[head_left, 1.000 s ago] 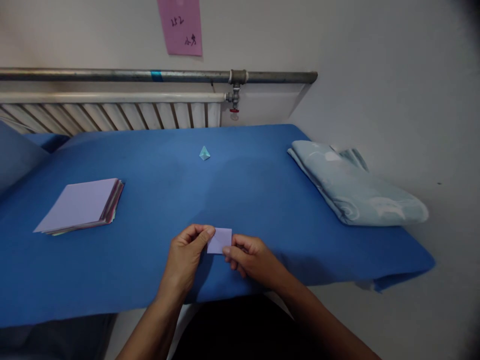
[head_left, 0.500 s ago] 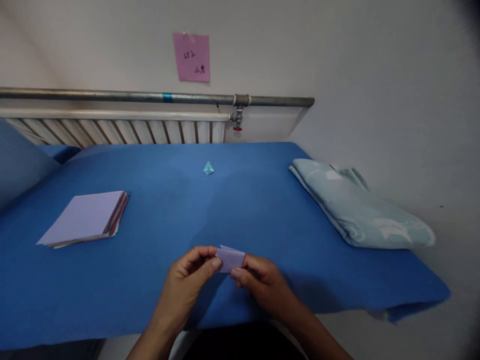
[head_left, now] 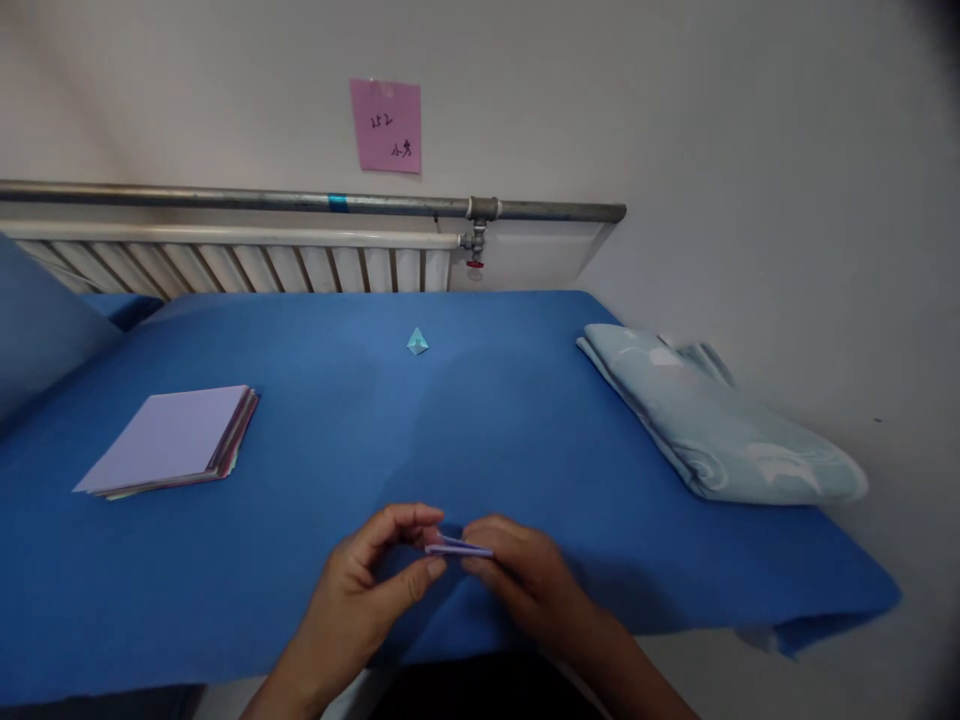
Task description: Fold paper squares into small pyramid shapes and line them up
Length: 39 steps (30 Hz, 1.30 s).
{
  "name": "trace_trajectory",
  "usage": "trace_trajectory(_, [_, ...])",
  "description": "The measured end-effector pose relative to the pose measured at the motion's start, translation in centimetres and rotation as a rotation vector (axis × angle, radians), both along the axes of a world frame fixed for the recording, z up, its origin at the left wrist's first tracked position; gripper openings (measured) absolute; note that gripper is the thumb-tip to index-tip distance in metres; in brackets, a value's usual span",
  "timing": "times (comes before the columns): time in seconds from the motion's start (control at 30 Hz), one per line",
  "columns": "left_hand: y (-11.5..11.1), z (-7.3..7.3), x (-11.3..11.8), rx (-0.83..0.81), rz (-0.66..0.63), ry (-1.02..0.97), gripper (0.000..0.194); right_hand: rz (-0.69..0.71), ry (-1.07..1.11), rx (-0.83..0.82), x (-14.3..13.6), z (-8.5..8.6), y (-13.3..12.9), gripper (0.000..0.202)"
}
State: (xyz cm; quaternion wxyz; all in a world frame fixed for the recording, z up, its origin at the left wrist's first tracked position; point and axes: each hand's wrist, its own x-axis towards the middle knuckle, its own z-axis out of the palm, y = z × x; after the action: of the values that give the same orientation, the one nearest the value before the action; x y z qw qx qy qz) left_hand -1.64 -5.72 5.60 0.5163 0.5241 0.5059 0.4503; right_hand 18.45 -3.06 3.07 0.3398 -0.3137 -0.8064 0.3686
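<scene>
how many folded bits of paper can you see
2: a small folded lilac paper in the right hand, and a kite-shaped folded turquoise paper on the blue cloth. Others may be hidden.

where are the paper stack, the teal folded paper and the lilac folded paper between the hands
Paper stack (head_left: 161, 435): head view, middle of its top sheet.
Teal folded paper (head_left: 418, 343): head view, middle of its visible face.
Lilac folded paper (head_left: 459, 550): head view, middle of its visible edge.

Pale walls (head_left: 735, 180), metal pipe (head_left: 247, 199) above a white radiator (head_left: 319, 268), blue-covered surface (head_left: 322, 430), dim light
</scene>
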Motion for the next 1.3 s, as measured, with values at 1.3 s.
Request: trace_trajectory(1.3, [-0.7,0.6,0.7,-0.323,-0.07,-0.183,0.02,-0.281,0.48,-1.043,-1.7,2.1,-0.9,0.03])
